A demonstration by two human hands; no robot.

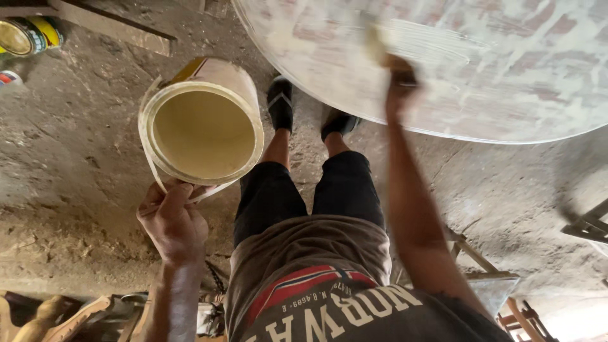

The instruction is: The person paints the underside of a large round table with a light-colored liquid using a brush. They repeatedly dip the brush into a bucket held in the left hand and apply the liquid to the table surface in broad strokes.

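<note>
Our left hand closes its fingers around the near rim of a cream tub, thumb side pressed to the lip; the tub sits at about ten o'clock from our feet, its long axis tilted so the open mouth faces up toward us and its base points away toward twelve; inside we see only smooth pale yellow paste; a yellow label patch shows on its upper wall, mostly turned out of sight. Our right hand is curled shut on a pale spreader, blurred, so its shape is hard to make out; it presses on the round whitish tabletop, cut off at the top and right edges. At eleven o'clock a yellow can lies on the dirt floor, half out of view.
</note>
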